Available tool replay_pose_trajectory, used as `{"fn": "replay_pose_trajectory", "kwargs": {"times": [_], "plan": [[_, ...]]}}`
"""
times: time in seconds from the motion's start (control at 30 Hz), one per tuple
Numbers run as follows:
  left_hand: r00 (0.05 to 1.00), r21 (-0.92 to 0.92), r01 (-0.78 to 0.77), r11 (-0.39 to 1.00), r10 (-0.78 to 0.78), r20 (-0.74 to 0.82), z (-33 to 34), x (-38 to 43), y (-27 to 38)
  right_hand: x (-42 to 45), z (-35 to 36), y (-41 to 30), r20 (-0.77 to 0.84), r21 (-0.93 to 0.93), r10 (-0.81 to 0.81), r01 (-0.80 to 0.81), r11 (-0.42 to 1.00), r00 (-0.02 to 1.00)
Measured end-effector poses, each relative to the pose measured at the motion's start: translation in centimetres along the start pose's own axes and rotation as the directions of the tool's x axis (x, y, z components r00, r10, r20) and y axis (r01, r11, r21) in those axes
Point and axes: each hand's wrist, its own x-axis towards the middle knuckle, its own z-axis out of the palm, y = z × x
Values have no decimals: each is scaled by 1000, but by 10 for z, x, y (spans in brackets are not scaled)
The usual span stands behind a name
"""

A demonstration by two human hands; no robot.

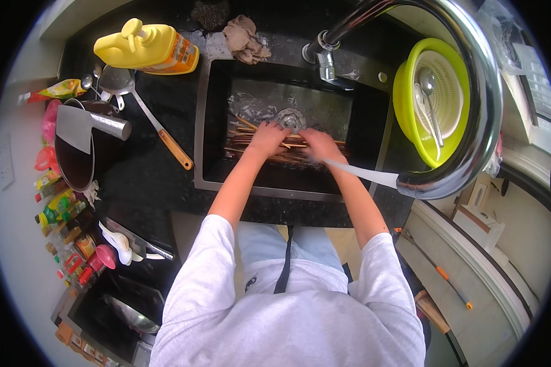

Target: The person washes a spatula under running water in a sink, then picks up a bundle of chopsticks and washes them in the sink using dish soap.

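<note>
Many thin chopsticks (241, 139) lie roughly side by side in the dark sink (284, 183), in shallow water. My left hand (271, 137) is on the left part of them, fingers curled over several. My right hand (320, 144) rests on their right part, its fingers partly hidden among the sticks. Water pours from the chrome faucet (441, 186) in a white stream (365, 173) onto or beside my right hand. Beyond my fingers is the round drain strainer (290, 118).
Left of the sink lie a wood-handled spatula (175, 149), a yellow pump bottle (142, 48) and a dark pot (73, 169). A brown cloth (244, 39) sits behind the sink. To the right stands a green basin (405, 103) holding a white colander (441, 69) and spoons.
</note>
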Motion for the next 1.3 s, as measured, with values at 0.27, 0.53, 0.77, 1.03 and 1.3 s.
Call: {"fn": "replay_pose_trajectory", "kwargs": {"times": [0.27,0.53,0.77,1.03,1.3], "plan": [[852,-207,344,916,-397,-340,-17,-7,-69,-23,16,58,-342,207,380,-325,923,860],[924,-179,276,944,-312,-220,14,-18,-35,-5,61,45,-343,463,474,-293,836,811],[617,-463,479,746,-661,-427,17,-33,-59,-19,53,43,-509,443,632,-452,774,584],[843,-334,489,806,-535,-56,-7,-13,-21,-2,61,39,-402,553,489,-220,804,774],[656,-421,520,744,-663,-361,-1,-16,-70,6,13,29,-477,389,647,-518,762,595]]}}
